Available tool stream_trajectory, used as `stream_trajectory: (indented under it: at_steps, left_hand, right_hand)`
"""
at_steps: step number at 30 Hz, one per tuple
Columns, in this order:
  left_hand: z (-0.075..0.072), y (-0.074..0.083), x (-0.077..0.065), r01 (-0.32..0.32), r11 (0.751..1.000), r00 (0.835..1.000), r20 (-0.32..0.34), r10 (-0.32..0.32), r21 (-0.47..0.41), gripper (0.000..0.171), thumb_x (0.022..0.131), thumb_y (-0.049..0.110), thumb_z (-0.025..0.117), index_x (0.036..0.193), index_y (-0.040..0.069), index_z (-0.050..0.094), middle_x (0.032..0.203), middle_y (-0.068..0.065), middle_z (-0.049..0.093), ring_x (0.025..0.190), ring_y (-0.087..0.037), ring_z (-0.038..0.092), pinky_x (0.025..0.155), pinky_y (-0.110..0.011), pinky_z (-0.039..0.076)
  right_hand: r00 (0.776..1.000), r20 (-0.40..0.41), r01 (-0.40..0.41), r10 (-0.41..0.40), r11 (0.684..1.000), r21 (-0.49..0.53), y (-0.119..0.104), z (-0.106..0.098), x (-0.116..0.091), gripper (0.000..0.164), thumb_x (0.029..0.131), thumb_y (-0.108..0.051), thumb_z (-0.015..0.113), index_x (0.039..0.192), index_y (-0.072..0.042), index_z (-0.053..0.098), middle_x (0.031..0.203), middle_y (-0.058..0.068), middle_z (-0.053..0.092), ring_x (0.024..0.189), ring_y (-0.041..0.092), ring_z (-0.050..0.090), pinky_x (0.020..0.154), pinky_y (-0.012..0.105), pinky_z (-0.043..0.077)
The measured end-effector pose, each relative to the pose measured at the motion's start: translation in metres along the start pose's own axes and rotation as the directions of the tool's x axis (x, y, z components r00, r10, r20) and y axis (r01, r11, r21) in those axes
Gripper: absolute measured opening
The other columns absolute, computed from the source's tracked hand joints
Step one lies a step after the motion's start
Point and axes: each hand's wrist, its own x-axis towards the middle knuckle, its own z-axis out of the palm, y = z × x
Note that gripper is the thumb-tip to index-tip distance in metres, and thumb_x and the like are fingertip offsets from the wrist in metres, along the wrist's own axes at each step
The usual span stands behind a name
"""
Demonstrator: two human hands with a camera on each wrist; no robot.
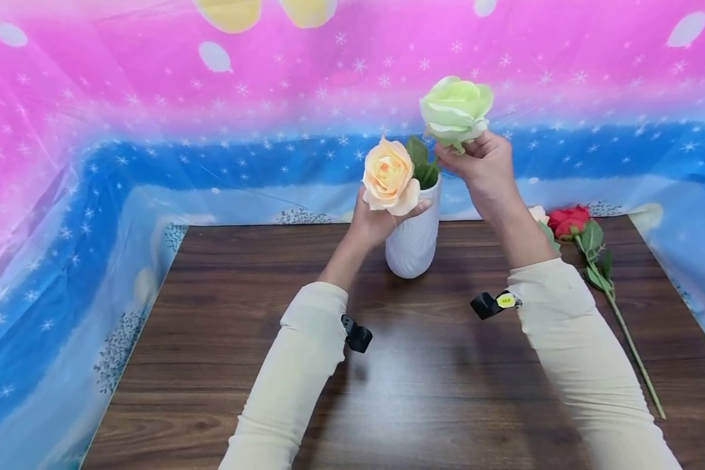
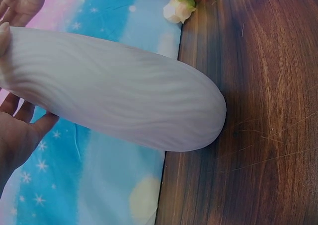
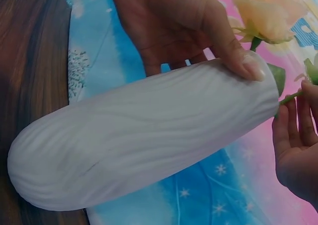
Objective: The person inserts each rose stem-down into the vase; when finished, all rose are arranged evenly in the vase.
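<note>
Near the far edge of the brown wood-grain table (image 1: 241, 326) sits a tall white wavy-ridged vase (image 1: 412, 241), gripped round its rim by the left hand (image 1: 373, 220). 1 ruffled peach rose (image 1: 389, 175) rises from it. The right hand (image 1: 489, 168) pinches a layered pale-green rose's (image 1: 455, 109) stem. 1 full red rose (image 1: 568, 220) lies toward the far right corner.

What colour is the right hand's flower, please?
The flower is pale green, seen best in the head view.

One vase (image 1: 412, 241), perhaps four roses (image 1: 390, 172)
</note>
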Motion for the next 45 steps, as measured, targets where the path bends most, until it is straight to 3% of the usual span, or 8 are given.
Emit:
stream_trajectory:
  at_steps: [3, 8, 14, 22, 27, 34, 40, 45]
  left_hand:
    - [0.001, 0.000, 0.000, 0.000, 1.000, 1.000, 0.002, 0.000, -0.010, 0.066, 0.079, -0.002, 0.082, 0.137, -0.001, 0.050, 0.130, -0.020, 0.058, 0.120, -0.025, 0.058, 0.100, -0.031, 0.053]
    - [0.001, 0.000, -0.001, 0.004, 0.996, 1.000, -0.015, -0.003, 0.085, 0.066, 0.078, 0.008, 0.086, 0.136, 0.005, 0.053, 0.128, -0.013, 0.061, 0.116, -0.019, 0.060, 0.095, -0.027, 0.053]
    - [0.000, 0.000, -0.002, 0.002, 0.997, 1.000, -0.006, -0.001, 0.081, 0.067, 0.080, 0.009, 0.086, 0.137, 0.005, 0.051, 0.129, -0.013, 0.060, 0.115, -0.018, 0.059, 0.092, -0.028, 0.054]
    - [-0.001, -0.001, -0.002, -0.002, 0.997, 1.000, -0.011, 0.003, 0.079, 0.064, 0.080, 0.009, 0.085, 0.136, 0.005, 0.052, 0.126, -0.013, 0.060, 0.113, -0.018, 0.059, 0.093, -0.029, 0.054]
    - [-0.001, 0.000, -0.003, 0.000, 0.994, 1.000, -0.016, 0.002, 0.111, 0.068, 0.080, 0.011, 0.086, 0.138, 0.006, 0.051, 0.130, -0.012, 0.060, 0.117, -0.018, 0.059, 0.097, -0.030, 0.054]
    - [-0.001, 0.001, -0.003, 0.021, 0.992, 1.000, -0.019, -0.019, 0.125, 0.074, 0.079, 0.014, 0.087, 0.142, 0.008, 0.049, 0.136, -0.009, 0.059, 0.122, -0.018, 0.057, 0.100, -0.032, 0.053]
    - [-0.001, 0.002, -0.003, -0.006, 0.992, 1.000, -0.026, 0.009, 0.126, 0.073, 0.078, 0.011, 0.087, 0.141, 0.008, 0.050, 0.135, -0.010, 0.060, 0.123, -0.019, 0.058, 0.103, -0.030, 0.052]
    - [-0.001, 0.025, -0.010, -0.019, 0.995, 1.000, -0.008, 0.020, 0.099, 0.069, 0.080, 0.002, 0.083, 0.139, -0.001, 0.049, 0.136, -0.018, 0.058, 0.127, -0.028, 0.056, 0.110, -0.034, 0.048]
  right_hand:
    - [1.000, 0.006, 0.001, 0.000, 0.998, -0.065, 0.002, 0.001, 0.000, 0.037, 0.089, 0.008, 0.069, 0.108, -0.023, 0.077, 0.098, -0.013, 0.078, 0.098, 0.004, 0.071, 0.085, 0.021, 0.058]
    - [0.999, 0.015, 0.045, -0.043, 0.987, -0.152, 0.005, 0.001, 0.001, 0.040, 0.086, 0.009, 0.072, 0.108, -0.024, 0.078, 0.097, -0.017, 0.078, 0.102, 0.001, 0.071, 0.087, 0.019, 0.057]
    - [0.998, 0.016, 0.068, -0.066, 0.957, -0.281, 0.008, -0.002, 0.000, 0.035, 0.085, 0.004, 0.076, 0.116, -0.012, 0.076, 0.096, -0.020, 0.076, 0.094, -0.002, 0.070, 0.085, 0.016, 0.056]
    - [1.000, 0.018, 0.030, -0.025, 0.944, -0.327, 0.009, -0.004, -0.004, 0.034, 0.088, 0.000, 0.075, 0.120, -0.013, 0.074, 0.099, -0.023, 0.075, 0.102, 0.000, 0.070, 0.092, 0.019, 0.056]
    - [0.999, 0.025, -0.031, 0.044, 0.924, -0.381, 0.010, -0.007, -0.008, 0.036, 0.091, -0.005, 0.074, 0.126, -0.008, 0.071, 0.104, -0.023, 0.072, 0.107, 0.001, 0.066, 0.095, 0.020, 0.055]
    - [0.986, 0.059, -0.126, 0.153, 0.936, -0.328, 0.010, -0.015, -0.014, 0.039, 0.094, -0.009, 0.070, 0.133, -0.004, 0.066, 0.107, -0.016, 0.071, 0.106, 0.003, 0.064, 0.088, 0.015, 0.055]
    - [0.982, 0.093, -0.136, 0.167, 0.952, -0.274, 0.009, -0.022, -0.019, 0.019, 0.096, -0.009, 0.066, 0.109, -0.021, 0.075, 0.099, -0.014, 0.073, 0.098, 0.003, 0.066, 0.086, 0.015, 0.057]
    - [0.981, 0.101, -0.139, 0.167, 0.961, -0.239, 0.008, -0.028, -0.024, 0.017, 0.096, -0.009, 0.067, 0.106, -0.021, 0.076, 0.098, -0.010, 0.074, 0.093, 0.005, 0.069, 0.085, 0.016, 0.058]
